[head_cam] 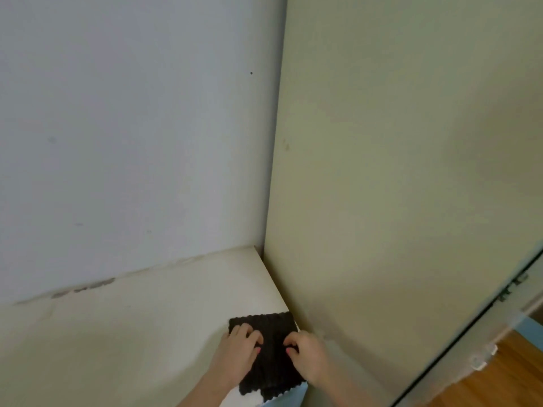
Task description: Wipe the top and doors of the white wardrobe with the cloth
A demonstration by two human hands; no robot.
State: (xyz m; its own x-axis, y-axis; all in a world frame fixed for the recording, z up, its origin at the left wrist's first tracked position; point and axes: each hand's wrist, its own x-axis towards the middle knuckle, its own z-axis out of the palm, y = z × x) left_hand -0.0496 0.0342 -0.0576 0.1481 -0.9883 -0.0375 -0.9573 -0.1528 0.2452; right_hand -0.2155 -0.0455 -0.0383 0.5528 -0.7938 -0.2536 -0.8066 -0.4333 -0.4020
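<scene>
Head view looks down onto the top of the white wardrobe (132, 333), a pale flat surface that runs into a room corner. A dark, knobbly-textured cloth (269, 353) lies spread flat on that top, near its right-hand edge and close to the front, with its far right corner almost at the wall on the right (396, 171). Both hands press down on the cloth side by side. The left hand (238, 352) rests on the cloth's left part with its fingers curled, gathering a little of the fabric under the fingertips. The right hand (305, 355) sits on the cloth's right part, its fingers likewise bent and pinching into the fabric; the two sets of fingertips are near each other but apart. Painted nails show on both. Along the seam where the wardrobe top meets the rear wall (132, 113), a few grey smudges (85, 287) sit at the left. At the far right, a dark-edged frame (476, 318) slants downward, with wooden floor (505, 374) visible well below.
</scene>
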